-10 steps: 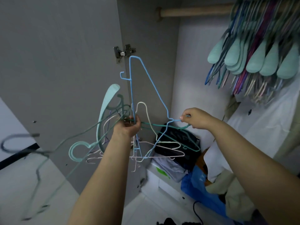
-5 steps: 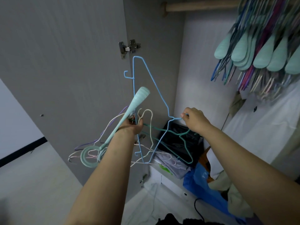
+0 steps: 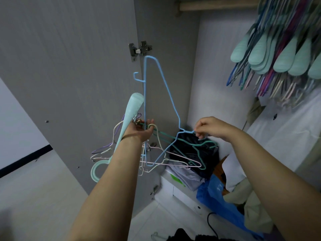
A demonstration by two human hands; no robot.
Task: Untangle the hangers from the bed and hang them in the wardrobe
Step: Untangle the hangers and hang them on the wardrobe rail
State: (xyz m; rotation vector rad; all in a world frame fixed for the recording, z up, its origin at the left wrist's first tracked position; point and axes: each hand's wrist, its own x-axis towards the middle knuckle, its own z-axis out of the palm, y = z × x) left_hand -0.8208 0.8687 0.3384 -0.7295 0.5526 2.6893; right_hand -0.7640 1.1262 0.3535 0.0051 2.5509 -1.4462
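Overhead, left hand (image 3: 140, 131) grips tangled hangers (image 3: 156, 153); right hand (image 3: 211, 127) pinches the blue hanger (image 3: 171, 100).

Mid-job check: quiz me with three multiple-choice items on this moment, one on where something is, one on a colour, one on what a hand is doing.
1. Where are the hangers already hung?
A. On the rail at upper right
B. On the door hinge
C. On the floor

2. What colour is the wire hanger standing tallest in the bundle?
A. Red
B. Light blue
C. Black

3. What is the right hand doing?
A. Hanging idle
B. Pressing the door
C. Pinching the light blue hanger's hook end

Key: 1 A, the hung hangers dangle from the wooden rail. 2 B, the light blue hanger rises above the left hand. 3 C, the right hand has its fingertips closed on the wire.
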